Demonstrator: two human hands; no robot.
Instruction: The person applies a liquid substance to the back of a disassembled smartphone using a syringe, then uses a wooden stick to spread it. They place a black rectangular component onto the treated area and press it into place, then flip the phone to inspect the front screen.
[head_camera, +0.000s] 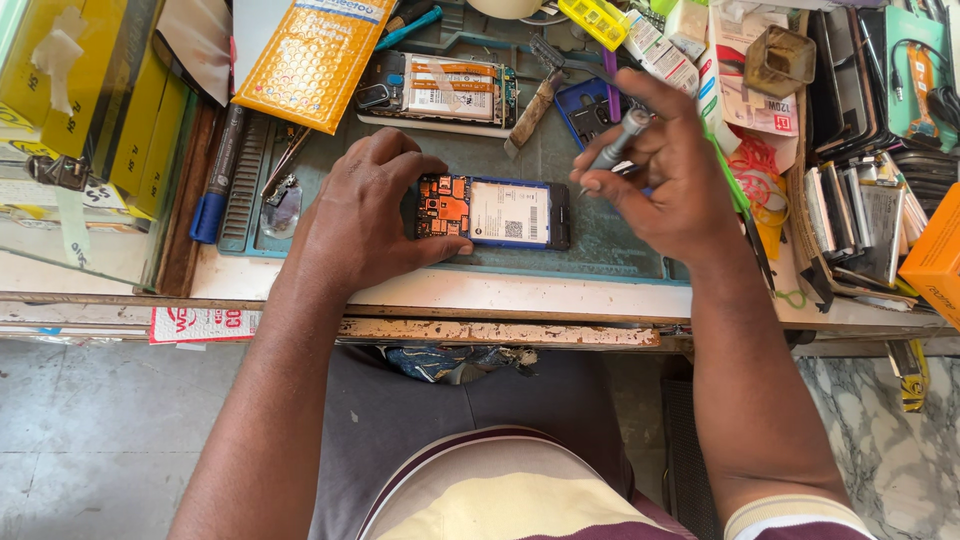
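An opened phone lies back-side up on a green work mat, showing an orange circuit board at its left end and a white-labelled battery. My left hand grips the phone's left end, thumb along its near edge. My right hand hovers just right of the phone and holds a slim grey screwdriver, its tip pointing down toward the phone's right end without touching it.
A second opened phone lies farther back on the mat. A yellow padded envelope sits at back left, a blue marker at the left. Boxes, phone parts and rubber bands crowd the right side. The bench edge runs near me.
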